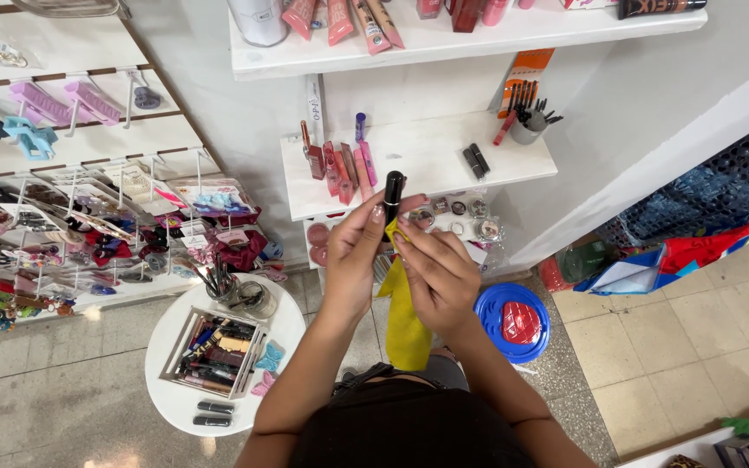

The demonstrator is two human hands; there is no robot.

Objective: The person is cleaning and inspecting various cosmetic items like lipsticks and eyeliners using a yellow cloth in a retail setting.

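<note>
Before white shelf (pixel 431 165): left hand (pixel 353 256) fingers wrapped round black tube (pixel 393 195); right hand (pixel 438 279) pinching yellow cloth (pixel 405 321).

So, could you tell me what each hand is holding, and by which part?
The left hand grips a black tube by its lower end. The right hand pinches a yellow cloth at its top, against the tube.

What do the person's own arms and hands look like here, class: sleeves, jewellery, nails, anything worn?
Both arms are bare up to the shoulders; no sleeves, watch or bracelets show. The left hand and right hand wear no gloves, and no rings can be made out. The fingernails look short with pale polish. A black top covers the chest.
</note>
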